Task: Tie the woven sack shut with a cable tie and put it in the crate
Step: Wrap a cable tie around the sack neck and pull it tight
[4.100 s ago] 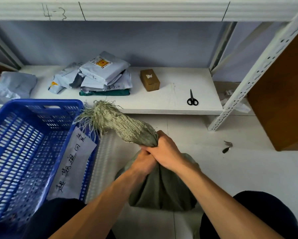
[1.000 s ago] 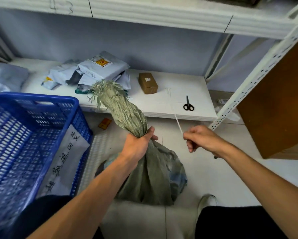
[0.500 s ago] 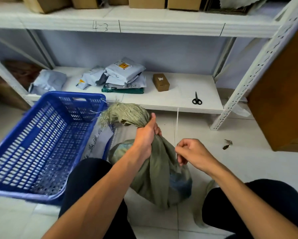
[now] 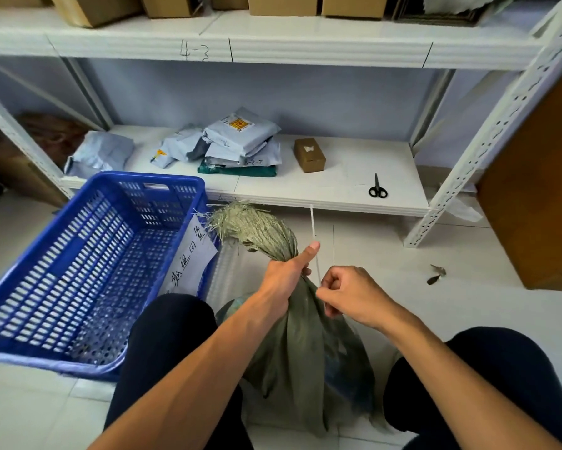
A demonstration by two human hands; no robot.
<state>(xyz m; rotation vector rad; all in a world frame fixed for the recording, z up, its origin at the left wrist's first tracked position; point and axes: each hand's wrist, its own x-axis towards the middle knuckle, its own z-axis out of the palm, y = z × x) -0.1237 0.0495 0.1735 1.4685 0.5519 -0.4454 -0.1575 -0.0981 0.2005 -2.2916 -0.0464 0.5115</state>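
Observation:
A green woven sack (image 4: 305, 349) stands on the floor between my knees, its gathered neck and frayed top leaning left toward the crate. My left hand (image 4: 284, 279) grips the neck, thumb stretched up. My right hand (image 4: 351, 295) pinches a thin white cable tie (image 4: 313, 232) just right of the neck; the tie sticks up past my left thumb. The blue plastic crate (image 4: 62, 271) sits on the floor at the left with nothing in it, a handwritten paper label on its near right side.
A low white shelf (image 4: 344, 186) behind the sack carries grey mailer bags (image 4: 237, 141), a small brown box (image 4: 309, 154) and black scissors (image 4: 377, 188). A white rack post (image 4: 487, 138) slants down at the right beside a brown wooden panel (image 4: 539, 196).
My right hand has brought the cable tie in from the right, close beside the sack's neck. The view has pulled back. My left hand keeps its grip on the neck.

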